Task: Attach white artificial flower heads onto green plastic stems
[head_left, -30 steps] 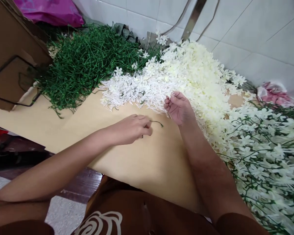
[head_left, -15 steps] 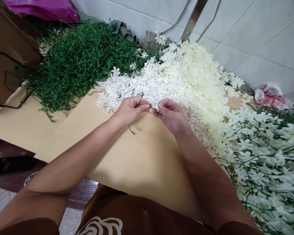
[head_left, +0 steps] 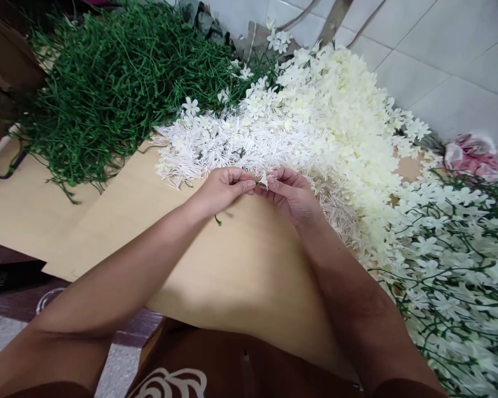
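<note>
My left hand (head_left: 226, 190) pinches a thin green stem (head_left: 218, 221), whose lower end hangs below the palm. A small white flower (head_left: 264, 179) is between the fingertips of my right hand (head_left: 292, 194). The stem's tip meets the flower in the narrow space between both hands. Just beyond the fingers lies a heap of thin white stamens (head_left: 228, 141). Cream-white petals (head_left: 340, 110) are piled behind and to the right of it. At the right, white flowers on green stems (head_left: 440, 265) form another heap.
Green stems (head_left: 120, 83) are heaped at the back left, near a brown box (head_left: 8, 55). Tan board (head_left: 216, 265) covers the surface under my hands. A pink and white bundle (head_left: 473, 157) lies by the tiled wall (head_left: 473, 77) at the right.
The view has shifted slightly, with the heaps spreading outward in the picture. The green stem's tip and the white flower are now closer together, touching or nearly so. Both hands keep their grip.
</note>
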The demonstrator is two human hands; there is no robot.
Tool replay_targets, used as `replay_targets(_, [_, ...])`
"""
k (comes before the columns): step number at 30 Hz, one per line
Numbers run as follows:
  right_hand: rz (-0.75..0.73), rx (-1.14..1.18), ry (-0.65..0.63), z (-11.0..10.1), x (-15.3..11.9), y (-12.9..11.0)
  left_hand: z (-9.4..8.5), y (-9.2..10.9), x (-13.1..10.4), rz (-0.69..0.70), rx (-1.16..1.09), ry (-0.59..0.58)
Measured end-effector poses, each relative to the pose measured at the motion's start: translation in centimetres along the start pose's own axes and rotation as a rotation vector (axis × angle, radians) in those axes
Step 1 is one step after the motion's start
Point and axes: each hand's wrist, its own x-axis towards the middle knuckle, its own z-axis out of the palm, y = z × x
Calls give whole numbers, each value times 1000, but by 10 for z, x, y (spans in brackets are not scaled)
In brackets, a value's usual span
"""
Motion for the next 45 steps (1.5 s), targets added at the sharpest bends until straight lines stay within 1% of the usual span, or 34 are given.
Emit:
replay_targets(7, [-114, -159, -2, -1, -1, 1, -1, 5, 2, -40, 19, -48])
replay_targets(11, [-73, -184, -43, -2, -2, 0, -6, 7, 4, -62, 74, -113])
replay_targets(16, [-56, -321, -41, -2, -3, -2, -11, 10, 5, -101, 175, -189])
replay_targets(19, [-33, -362, -62, -2, -4, -4, -10, 10, 5, -105, 223, -189])
replay_targets(24, [38, -325, -60, -4, -4, -3, -6, 9, 6, -92, 227, -177])
replay_targets(28, [8, -308, -59, -5, -6, 2, -5, 10, 5, -101, 242, -162])
replay_targets(33, [-84, -313, -44, -3, -7, 7, -6, 10, 5, -72, 267, -142])
replay_targets(39, [-84, -365, 4, 1, -7, 8, -6, 7, 7, -76, 310, -141])
replay_targets(45, [-111, -380, 5, -1, -7, 11, -4, 7, 8, -89, 308, -144])
